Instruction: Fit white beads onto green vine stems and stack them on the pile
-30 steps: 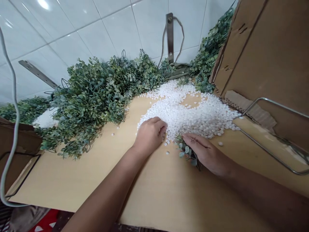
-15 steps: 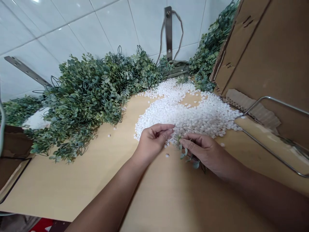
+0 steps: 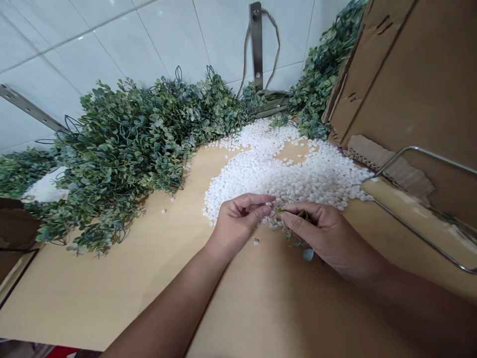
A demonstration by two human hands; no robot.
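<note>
My left hand (image 3: 238, 219) pinches a small white plastic piece (image 3: 269, 204) between thumb and forefinger, in front of the pile. Just to its right, my right hand (image 3: 316, 226) is closed on a sprig of artificial leaves (image 3: 307, 254), whose tip points at my left fingertips. Part of the sprig is hidden under the right palm. Behind both hands spreads a heap of small white pieces (image 3: 253, 171) like it. One loose white piece (image 3: 256, 241) lies on the tabletop near my left wrist.
A big bunch of artificial greenery (image 3: 126, 144) lies at the left against the tiled wall (image 3: 167, 30). More greenery (image 3: 316, 84) stands at the back right. A cardboard box (image 3: 417, 89) and a bent metal rod (image 3: 421, 236) flank the right side of the wooden table (image 3: 130, 288).
My hands have come closer together, and the sprig's tip is now nearly at my left fingertips. The view has shifted slightly.
</note>
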